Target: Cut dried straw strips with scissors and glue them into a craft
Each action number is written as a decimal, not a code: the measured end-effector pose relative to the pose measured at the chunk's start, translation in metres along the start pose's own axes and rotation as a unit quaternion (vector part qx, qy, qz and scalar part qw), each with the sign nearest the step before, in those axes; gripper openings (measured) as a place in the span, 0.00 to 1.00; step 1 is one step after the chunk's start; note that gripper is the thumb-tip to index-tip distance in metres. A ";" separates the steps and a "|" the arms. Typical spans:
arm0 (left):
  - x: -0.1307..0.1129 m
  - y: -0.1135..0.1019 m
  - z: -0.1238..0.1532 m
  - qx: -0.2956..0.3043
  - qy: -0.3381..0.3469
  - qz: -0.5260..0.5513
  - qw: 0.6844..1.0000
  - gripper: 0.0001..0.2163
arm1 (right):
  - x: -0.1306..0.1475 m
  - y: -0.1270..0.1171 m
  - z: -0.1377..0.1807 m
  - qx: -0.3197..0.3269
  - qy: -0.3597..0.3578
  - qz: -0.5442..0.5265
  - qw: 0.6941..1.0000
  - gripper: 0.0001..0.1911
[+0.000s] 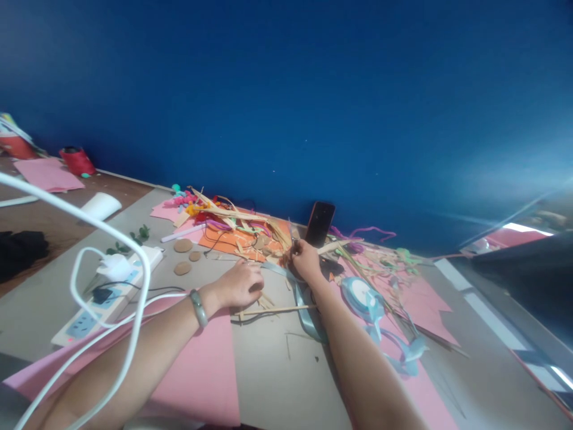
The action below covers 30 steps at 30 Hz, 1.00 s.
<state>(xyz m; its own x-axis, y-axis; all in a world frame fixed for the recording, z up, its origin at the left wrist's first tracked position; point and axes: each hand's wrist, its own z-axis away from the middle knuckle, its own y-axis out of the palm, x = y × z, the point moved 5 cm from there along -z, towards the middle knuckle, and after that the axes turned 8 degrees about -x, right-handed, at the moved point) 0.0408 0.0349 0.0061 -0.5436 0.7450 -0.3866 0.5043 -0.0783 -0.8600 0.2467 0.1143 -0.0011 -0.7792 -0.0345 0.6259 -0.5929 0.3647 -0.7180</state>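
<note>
My left hand [242, 285], with a jade-coloured bangle [199, 309] on its wrist, rests on the grey table with its fingers curled. What those fingers hold, if anything, is hidden. Farther forward, my right hand [306, 260] is closed close to a dark phone [320, 223] leaning on the blue wall. Something thin and dark shows at its fingertips, too small to name. A pale blue ribbon [305, 313] runs between the hands and down beside my right forearm. Thin wooden strips [273, 310] lie just in front of my left hand.
A white power strip [111, 295] with plugs and a looping white cable [145, 280] is at left. Cardboard discs [182, 268], orange paper [224, 237] and pink paper [206, 373] cover parts of the table. A ribbon roll [362, 294] lies at right.
</note>
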 end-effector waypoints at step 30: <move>0.005 0.004 -0.001 0.005 -0.026 0.009 1.000 0.14 | 0.006 0.000 -0.002 -0.021 -0.031 0.158 0.987 0.12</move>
<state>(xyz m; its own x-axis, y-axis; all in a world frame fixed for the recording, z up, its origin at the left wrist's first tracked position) 0.0408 0.0392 0.0006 -0.5685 0.7080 -0.4190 0.5084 -0.0981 -0.8555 0.2425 0.1162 0.0032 -0.9354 0.0296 0.3524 -0.3113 0.4040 -0.8602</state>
